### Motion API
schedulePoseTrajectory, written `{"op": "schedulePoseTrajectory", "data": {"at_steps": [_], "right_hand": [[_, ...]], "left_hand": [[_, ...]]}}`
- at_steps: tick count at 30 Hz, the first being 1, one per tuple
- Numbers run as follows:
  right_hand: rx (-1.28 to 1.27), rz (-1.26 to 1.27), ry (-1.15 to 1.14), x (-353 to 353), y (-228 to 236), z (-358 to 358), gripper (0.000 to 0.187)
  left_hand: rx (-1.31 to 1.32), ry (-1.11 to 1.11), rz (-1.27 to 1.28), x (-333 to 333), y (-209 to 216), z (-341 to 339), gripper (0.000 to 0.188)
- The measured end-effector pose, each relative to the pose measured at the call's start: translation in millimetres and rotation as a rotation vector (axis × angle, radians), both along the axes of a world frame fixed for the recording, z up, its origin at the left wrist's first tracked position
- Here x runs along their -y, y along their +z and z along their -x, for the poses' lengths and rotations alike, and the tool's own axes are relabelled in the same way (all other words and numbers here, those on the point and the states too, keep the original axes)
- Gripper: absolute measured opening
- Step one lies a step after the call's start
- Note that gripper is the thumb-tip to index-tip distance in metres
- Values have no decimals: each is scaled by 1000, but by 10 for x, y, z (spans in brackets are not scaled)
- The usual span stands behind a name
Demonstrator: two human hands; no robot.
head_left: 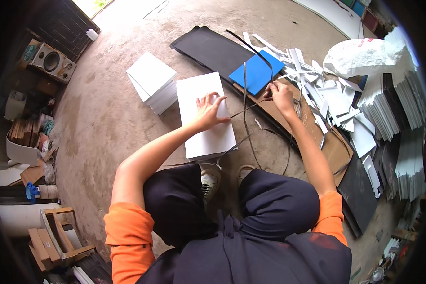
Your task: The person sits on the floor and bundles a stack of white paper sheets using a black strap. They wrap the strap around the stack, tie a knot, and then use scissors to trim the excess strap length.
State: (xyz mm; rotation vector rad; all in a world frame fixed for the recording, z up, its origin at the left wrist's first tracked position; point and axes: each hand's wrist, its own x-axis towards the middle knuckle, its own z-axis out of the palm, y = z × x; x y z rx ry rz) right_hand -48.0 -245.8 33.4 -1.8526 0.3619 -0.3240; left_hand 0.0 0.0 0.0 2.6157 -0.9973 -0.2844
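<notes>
My left hand (207,112) lies with spread fingers on top of a white rectangular stack of sheets or boards (206,144) standing on the floor before my feet. My right hand (281,97) is closed in a pinch on a thin black strap (249,108), which runs from the fingers to the stack's right edge beside my left thumb. More of the black strapping loops loosely over the floor between the stack and the boards on the right. Whether the strap passes all the way under the stack is hidden.
A second white stack (151,78) stands just beyond on the left. To the right lie a long black board (208,47), a brown board (317,130), a blue sheet (253,75) and white offcuts (333,99). Tall sheet piles (383,109) line the right side; a speaker (52,61) stands far left.
</notes>
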Motion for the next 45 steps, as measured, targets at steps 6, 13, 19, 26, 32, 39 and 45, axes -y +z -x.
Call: {"op": "schedulePoseTrajectory", "data": {"at_steps": [6, 13, 19, 26, 32, 39, 45], "right_hand": [[111, 132, -80, 167, 754, -138, 23], [193, 159, -287, 791, 1506, -37, 23], [-17, 396, -249, 684, 961, -52, 21], [-133, 292, 27, 229, 554, -175, 20], [58, -544, -2, -240, 1008, -182, 18], [106, -577, -71, -204, 1076, -35, 19], [-64, -3, 73, 10, 718, 29, 19]], "left_hand": [[-5, -22, -89, 34, -7, 32, 55], [8, -25, -51, -54, -10, 17, 53], [27, -31, -36, -69, -21, 13, 59], [163, -178, 133, 25, -48, 42, 57], [-340, -298, 679, 560, 312, 166, 41], [-560, -191, 756, 730, 544, 110, 21], [-403, -137, 753, 561, 403, -68, 24]]}}
